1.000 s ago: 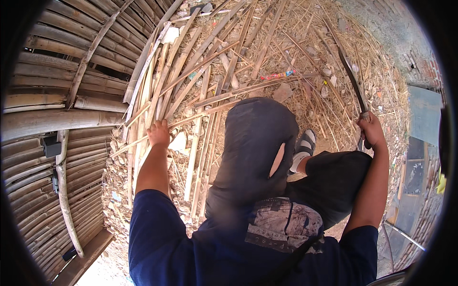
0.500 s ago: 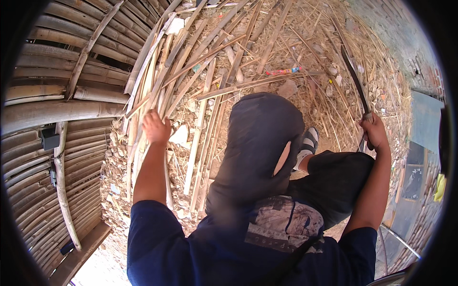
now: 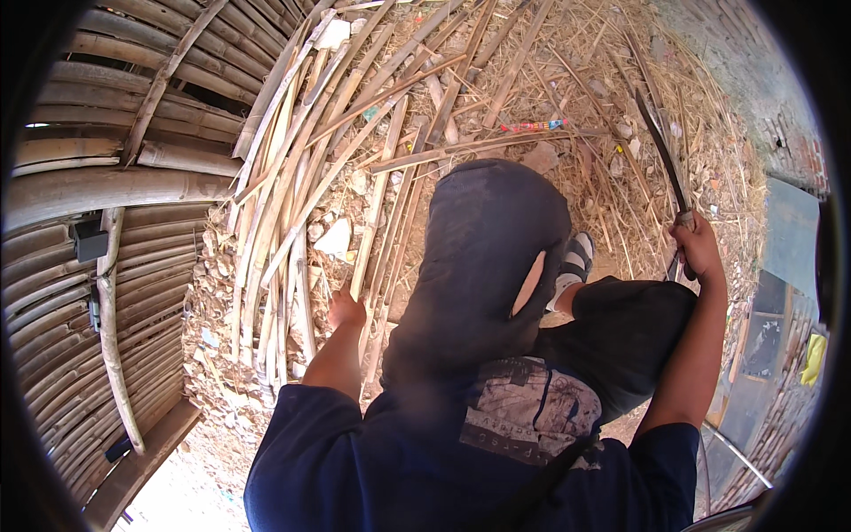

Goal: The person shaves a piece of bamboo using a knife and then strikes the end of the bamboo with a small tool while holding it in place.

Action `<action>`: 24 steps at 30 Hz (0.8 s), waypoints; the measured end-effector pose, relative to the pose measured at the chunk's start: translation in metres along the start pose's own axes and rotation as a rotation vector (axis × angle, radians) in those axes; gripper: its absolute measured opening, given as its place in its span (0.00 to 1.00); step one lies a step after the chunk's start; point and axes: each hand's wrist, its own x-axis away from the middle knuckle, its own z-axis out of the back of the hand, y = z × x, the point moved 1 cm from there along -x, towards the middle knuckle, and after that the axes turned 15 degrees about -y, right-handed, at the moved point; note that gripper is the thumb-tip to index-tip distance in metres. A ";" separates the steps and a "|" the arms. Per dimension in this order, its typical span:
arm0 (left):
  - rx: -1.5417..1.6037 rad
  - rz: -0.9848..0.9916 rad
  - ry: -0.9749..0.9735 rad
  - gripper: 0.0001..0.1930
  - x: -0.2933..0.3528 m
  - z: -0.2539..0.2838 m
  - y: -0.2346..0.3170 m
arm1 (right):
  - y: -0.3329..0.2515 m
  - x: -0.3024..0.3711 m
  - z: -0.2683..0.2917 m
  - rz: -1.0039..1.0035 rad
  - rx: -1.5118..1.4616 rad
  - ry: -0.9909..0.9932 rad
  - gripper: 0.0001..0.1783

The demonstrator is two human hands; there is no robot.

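Note:
My left hand (image 3: pixel 346 310) is low on the pile of split bamboo strips (image 3: pixel 284 177), fingers curled around the lower end of one long bamboo strip (image 3: pixel 377 213) that runs up and away from me. My right hand (image 3: pixel 696 248) is raised at the right, shut on the handle of a long, dark, curved knife (image 3: pixel 660 142) whose blade points up and away. Between my arms are my bent knee in dark trousers (image 3: pixel 487 248) and a shoe (image 3: pixel 572 262) on the ground.
A wall of thick horizontal bamboo poles (image 3: pixel 115 186) curves along the left. Dry straw and chips (image 3: pixel 567 71) cover the ground ahead. A grey sheet (image 3: pixel 789 239) and a yellow object (image 3: pixel 811 359) lie at the right edge.
My left hand has come down and toward me along the bamboo strips. My right hand stays raised with the knife, hardly shifted.

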 end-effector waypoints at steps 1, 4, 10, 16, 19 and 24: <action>0.011 -0.015 0.020 0.27 -0.005 -0.002 -0.006 | -0.001 -0.001 0.000 0.009 0.005 -0.005 0.10; 0.069 -0.037 0.123 0.22 0.003 0.002 -0.014 | 0.005 -0.006 -0.003 0.063 0.019 0.013 0.07; 0.193 -0.141 0.357 0.19 0.056 0.079 -0.042 | -0.010 -0.002 -0.007 0.056 -0.007 0.025 0.08; -0.147 -0.025 0.506 0.36 0.164 0.230 -0.044 | -0.032 0.001 -0.008 0.133 -0.022 -0.053 0.08; -0.269 0.037 0.640 0.35 0.216 0.282 -0.040 | -0.047 0.006 -0.011 0.175 -0.033 -0.060 0.08; -0.444 -0.098 0.796 0.29 0.292 0.338 -0.035 | -0.037 0.005 -0.015 0.293 -0.076 -0.047 0.08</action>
